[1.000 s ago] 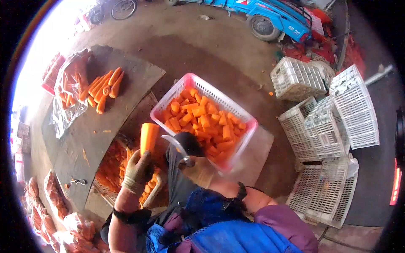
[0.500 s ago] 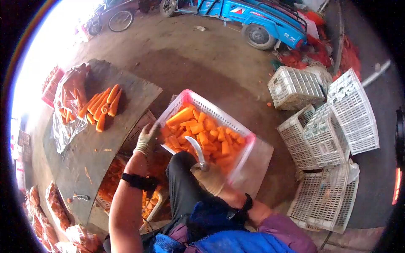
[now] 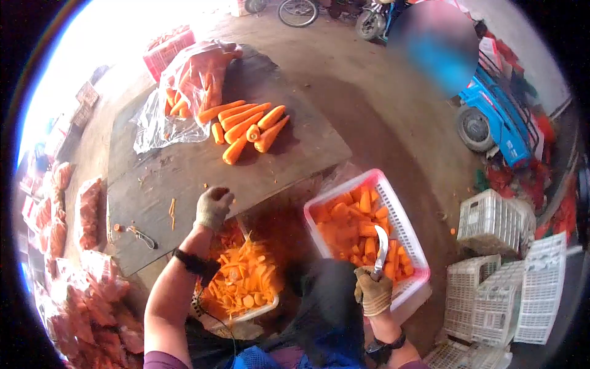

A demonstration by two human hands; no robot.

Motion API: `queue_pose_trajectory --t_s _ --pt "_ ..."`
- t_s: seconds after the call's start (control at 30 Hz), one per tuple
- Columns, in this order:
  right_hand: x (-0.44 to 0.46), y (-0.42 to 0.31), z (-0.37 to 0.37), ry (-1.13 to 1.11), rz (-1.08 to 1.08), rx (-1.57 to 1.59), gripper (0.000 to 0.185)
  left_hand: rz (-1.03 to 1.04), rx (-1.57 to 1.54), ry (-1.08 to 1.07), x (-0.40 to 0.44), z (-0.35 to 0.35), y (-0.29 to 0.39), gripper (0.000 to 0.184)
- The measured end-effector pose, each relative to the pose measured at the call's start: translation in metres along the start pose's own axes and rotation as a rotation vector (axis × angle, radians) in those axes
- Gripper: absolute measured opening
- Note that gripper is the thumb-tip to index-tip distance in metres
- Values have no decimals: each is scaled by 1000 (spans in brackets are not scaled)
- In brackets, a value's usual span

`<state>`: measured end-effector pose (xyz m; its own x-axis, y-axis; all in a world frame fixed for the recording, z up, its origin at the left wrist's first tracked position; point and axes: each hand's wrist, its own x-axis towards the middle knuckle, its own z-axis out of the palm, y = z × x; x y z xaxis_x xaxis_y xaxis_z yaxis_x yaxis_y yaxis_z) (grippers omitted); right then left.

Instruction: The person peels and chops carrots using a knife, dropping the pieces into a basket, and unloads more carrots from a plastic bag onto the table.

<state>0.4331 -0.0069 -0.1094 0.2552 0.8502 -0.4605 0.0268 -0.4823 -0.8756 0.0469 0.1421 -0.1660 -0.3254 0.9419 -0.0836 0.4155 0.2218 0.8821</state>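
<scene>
My left hand [image 3: 213,208], in a pale glove, is over the front edge of the board table with its fingers curled in; nothing shows in them. A curved knife [image 3: 382,249] is gripped in my gloved right hand [image 3: 373,291], blade pointing up. That hand is at the near side of a pink-rimmed white basket [image 3: 401,212] full of cut carrot chunks [image 3: 353,224]. Several whole peeled carrots [image 3: 246,126] lie on the table beyond my left hand. Beside them is a clear plastic bag [image 3: 193,92] with more carrots inside.
Below the table edge, a tub [image 3: 270,307] holds carrot peelings and pieces. A small peeler-like tool [image 3: 142,237] lies on the board table [image 3: 295,166]. White crates [image 3: 491,221] are stacked at right, and filled bags [image 3: 92,295] at left. A blue three-wheeler [image 3: 501,123] stands behind.
The view has swung left toward the table. My left hand has left the basket's edge for the table's edge, its fingers now curled. My right hand still holds the knife beside the basket.
</scene>
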Motion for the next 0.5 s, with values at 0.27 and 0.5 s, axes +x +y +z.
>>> queue_pose_trajectory --t_s 0.27,0.5 --pt "32 10 40 287 -171 -375 14 219 774 251 113 24 38 33" --pt "34 -5 63 264 -553 -590 12 -245 367 -247 125 -4 32 45"
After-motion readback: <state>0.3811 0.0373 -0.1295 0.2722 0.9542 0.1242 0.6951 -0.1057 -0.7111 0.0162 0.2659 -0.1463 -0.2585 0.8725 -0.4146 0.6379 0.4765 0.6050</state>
